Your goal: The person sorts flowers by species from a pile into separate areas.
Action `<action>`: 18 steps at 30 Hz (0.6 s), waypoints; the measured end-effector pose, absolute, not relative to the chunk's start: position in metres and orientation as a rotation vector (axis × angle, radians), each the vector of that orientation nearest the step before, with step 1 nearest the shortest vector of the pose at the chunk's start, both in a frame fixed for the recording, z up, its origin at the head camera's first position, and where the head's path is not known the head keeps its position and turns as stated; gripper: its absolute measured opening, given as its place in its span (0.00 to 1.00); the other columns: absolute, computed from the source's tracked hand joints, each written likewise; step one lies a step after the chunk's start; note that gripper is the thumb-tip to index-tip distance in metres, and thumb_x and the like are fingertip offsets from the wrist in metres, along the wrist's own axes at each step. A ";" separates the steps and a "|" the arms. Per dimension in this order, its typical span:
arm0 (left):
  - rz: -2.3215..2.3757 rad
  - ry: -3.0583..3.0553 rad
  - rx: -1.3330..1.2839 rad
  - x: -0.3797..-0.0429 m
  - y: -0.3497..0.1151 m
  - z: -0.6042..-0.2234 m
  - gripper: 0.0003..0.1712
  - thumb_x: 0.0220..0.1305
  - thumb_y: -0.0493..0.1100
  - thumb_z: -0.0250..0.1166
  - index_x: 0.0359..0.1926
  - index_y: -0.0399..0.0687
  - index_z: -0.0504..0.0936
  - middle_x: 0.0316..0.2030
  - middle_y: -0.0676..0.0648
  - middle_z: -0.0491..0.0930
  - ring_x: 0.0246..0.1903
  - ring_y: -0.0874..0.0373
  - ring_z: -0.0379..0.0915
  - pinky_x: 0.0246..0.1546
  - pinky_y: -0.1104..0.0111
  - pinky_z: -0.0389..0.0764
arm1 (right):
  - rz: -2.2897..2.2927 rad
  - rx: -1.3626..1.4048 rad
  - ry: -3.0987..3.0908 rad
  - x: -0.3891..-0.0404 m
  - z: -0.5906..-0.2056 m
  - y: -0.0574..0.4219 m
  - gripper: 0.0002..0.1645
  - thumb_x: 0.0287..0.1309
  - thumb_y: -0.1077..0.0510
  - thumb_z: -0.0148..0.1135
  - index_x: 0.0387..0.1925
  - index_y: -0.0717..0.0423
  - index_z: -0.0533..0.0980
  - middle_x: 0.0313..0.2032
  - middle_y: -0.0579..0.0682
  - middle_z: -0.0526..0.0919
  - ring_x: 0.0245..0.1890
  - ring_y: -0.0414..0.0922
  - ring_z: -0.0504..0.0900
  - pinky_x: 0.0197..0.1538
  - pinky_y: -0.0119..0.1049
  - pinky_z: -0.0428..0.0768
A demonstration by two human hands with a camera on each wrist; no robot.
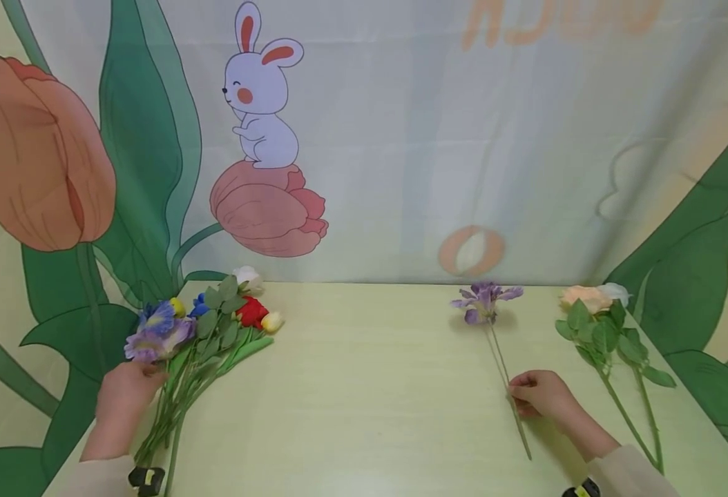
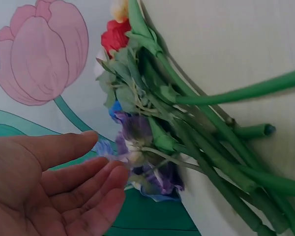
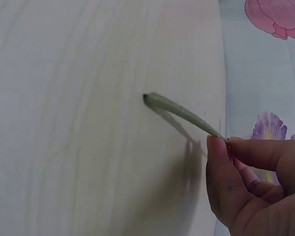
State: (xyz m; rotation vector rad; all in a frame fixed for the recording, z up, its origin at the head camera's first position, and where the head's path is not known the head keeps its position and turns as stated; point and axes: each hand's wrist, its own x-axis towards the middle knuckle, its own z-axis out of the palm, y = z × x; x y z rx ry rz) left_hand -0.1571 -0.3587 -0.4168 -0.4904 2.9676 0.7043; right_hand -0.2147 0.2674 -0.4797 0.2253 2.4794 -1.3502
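Observation:
My right hand [image 1: 541,395] pinches the thin stem of a purple iris [image 1: 485,301] between thumb and fingertips. The bloom points to the back of the table, and the bare stem end [image 3: 160,102] juts out toward the front. My left hand [image 2: 73,189] is beside the heap of flowers at the left, its fingers loosely extended with nothing in the grasp. Closest to those fingertips is a purple-blue iris [image 1: 159,335]. The heap also has a red flower [image 1: 252,313], blue blooms, pale buds and several crossing green stems [image 2: 211,152].
On the right of the table [image 1: 364,386] lie a peach rose [image 1: 586,299] and a white rose [image 1: 616,293] with leafy stems. A printed cloth [image 1: 376,138] with a rabbit and tulips hangs along the back edge.

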 end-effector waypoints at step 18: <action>0.892 2.817 -0.500 -0.164 -0.382 -0.450 0.21 0.66 0.39 0.60 0.49 0.21 0.79 0.28 0.38 0.85 0.25 0.56 0.80 0.31 0.58 0.82 | -1.298 0.215 2.468 -0.213 -0.485 0.263 0.11 0.66 0.65 0.57 0.40 0.72 0.78 0.26 0.52 0.81 0.24 0.41 0.80 0.30 0.35 0.84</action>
